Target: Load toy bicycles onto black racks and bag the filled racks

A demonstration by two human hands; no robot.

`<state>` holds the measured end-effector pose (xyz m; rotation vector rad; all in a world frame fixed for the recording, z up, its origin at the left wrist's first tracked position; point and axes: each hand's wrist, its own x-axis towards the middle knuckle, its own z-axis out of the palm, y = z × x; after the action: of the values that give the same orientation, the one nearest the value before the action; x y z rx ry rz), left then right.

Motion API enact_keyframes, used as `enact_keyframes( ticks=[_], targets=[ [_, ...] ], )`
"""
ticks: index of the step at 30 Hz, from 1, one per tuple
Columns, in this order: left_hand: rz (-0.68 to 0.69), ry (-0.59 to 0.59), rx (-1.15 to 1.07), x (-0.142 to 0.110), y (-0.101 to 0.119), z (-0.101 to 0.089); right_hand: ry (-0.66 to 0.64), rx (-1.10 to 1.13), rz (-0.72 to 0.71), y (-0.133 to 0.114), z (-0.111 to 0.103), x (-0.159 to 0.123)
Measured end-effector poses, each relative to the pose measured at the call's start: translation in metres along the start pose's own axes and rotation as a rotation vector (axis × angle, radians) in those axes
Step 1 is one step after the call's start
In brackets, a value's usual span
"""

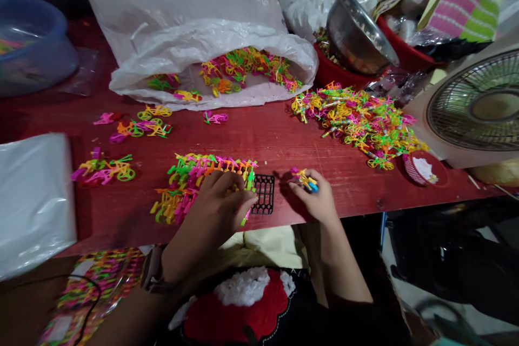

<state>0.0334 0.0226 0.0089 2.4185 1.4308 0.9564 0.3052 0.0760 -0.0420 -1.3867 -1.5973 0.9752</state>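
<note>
Rows of small plastic toy bicycles (pixel 188 175) in pink, green, yellow and orange stand packed upright on a black plastic grid rack (pixel 265 194), whose right end shows bare. Bent over the right end of these rows is my left hand (pixel 217 200), its fingers curled and thumb close to the index finger. What lies between those fingertips is hidden. Just right of the rack, my right hand (pixel 318 197) grips a small multicoloured toy bicycle (pixel 302 177) with a blue part, slightly above the red table (pixel 271 135).
A white plastic bag (pixel 190 38) lies open at the back with more toys inside. To its right are a loose toy heap (pixel 357 124), a metal bowl (pixel 359 32), a fan (pixel 478 102) and a small round container (pixel 424 167). Plastic sheets (pixel 36 200) lie left.
</note>
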Motion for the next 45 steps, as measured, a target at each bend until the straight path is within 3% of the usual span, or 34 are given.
enact_keyframes(
  ticks=[4, 8, 11, 17, 25, 32, 37, 40, 42, 44, 45],
  targets=[
    [0.044, 0.023, 0.008, 0.001, -0.001, -0.001, -0.081, 0.115, -0.081, -0.013, 0.06, 0.007],
    [0.037, 0.004, 0.038, 0.002, 0.002, 0.001, -0.077, 0.005, -0.182, -0.01, 0.085, 0.013],
    [0.024, 0.006, 0.029, 0.001, 0.002, 0.004, -0.084, -0.078, -0.253, -0.006, 0.088, 0.013],
    [-0.005, -0.004, -0.013, -0.001, 0.0, 0.007, -0.096, -0.066, -0.25, -0.004, 0.088, 0.011],
    [-0.065, 0.035, -0.115, -0.001, -0.003, 0.001, -0.153, -0.395, -0.326, -0.011, 0.092, 0.014],
    [0.0, 0.03, -0.136, 0.0, -0.009, 0.003, -0.197, -0.525, -0.323, -0.014, 0.094, 0.018],
    [0.049, 0.043, -0.126, -0.002, -0.011, 0.006, -0.18, -0.465, -0.32, -0.011, 0.098, 0.016],
    [0.062, 0.025, -0.089, -0.005, -0.011, 0.006, -0.224, -0.276, -0.315, -0.012, 0.088, 0.015],
    [0.07, 0.027, -0.074, -0.008, -0.011, 0.006, -0.221, -0.176, -0.305, -0.01, 0.064, 0.018],
    [0.093, 0.039, -0.062, -0.012, -0.012, 0.005, -0.063, -0.209, -0.266, -0.004, 0.023, 0.027],
    [0.107, 0.041, -0.052, -0.013, -0.012, 0.005, 0.107, -0.285, -0.227, 0.001, -0.002, 0.033]
  ],
)
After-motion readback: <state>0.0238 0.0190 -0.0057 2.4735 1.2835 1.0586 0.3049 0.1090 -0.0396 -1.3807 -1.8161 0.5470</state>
